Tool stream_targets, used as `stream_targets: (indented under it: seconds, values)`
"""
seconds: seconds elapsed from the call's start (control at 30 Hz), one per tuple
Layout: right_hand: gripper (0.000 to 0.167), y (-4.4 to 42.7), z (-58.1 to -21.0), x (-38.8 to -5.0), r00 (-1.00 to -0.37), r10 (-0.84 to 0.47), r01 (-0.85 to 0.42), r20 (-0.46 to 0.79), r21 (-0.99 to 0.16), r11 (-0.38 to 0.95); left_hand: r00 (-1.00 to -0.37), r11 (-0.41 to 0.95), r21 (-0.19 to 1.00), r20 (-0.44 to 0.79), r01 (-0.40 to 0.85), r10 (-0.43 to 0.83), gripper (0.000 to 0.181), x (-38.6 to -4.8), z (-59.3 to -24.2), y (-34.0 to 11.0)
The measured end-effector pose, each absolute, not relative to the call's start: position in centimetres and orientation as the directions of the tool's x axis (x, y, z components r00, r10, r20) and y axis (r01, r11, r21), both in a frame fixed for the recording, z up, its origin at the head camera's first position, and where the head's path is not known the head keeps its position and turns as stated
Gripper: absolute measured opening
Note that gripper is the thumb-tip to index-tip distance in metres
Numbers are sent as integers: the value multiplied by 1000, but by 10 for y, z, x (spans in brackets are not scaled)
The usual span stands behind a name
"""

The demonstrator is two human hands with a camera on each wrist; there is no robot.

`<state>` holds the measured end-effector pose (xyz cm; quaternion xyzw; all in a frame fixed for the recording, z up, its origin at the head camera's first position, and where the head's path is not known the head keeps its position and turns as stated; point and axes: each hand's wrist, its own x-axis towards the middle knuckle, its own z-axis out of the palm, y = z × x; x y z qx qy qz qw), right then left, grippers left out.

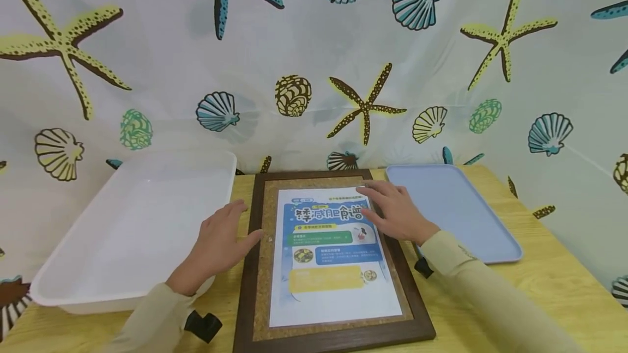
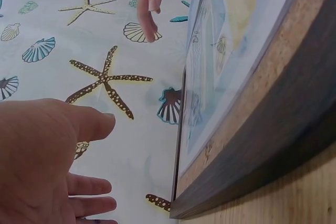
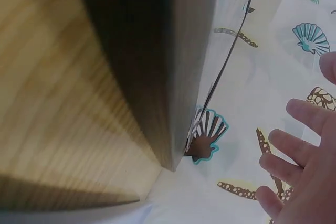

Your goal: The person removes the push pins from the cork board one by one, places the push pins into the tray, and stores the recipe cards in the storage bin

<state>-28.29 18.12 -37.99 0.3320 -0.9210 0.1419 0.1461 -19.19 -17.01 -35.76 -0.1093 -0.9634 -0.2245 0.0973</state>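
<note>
A cork board with a dark wooden frame (image 1: pixel 338 339) lies on the wooden table, and a printed colour sheet (image 1: pixel 338 304) lies on its cork. My left hand (image 1: pixel 218 244) is over the frame's left side, fingers spread and holding nothing. Over the upper right part of the board is my right hand (image 1: pixel 399 214), its fingers spread and empty. In the left wrist view my left hand (image 2: pixel 47 161) is beside the frame's edge (image 2: pixel 252 156). The right wrist view has my right hand (image 3: pixel 310 166) apart from the dark frame (image 3: pixel 152 66).
On the left stands a large white tray (image 1: pixel 147 222). A light blue tray (image 1: pixel 456 211) lies to the right of the board. Behind the table (image 1: pixel 549 287) hangs a white cloth (image 1: pixel 275 26) printed with starfish and shells.
</note>
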Motion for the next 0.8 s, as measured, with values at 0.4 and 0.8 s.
stream_targets:
  seconds: [0.4, 0.8]
  values:
    - [50, 162, -377, -292, -731, -593, -665, 338, -159, 730, -973, 900, 393, 203, 186, 112, 61, -199, -361, -149]
    - [50, 144, -375, -297, -733, -606, -669, 309, -170, 723, -978, 871, 453, 159, 191, 131, 62, -213, -368, -142]
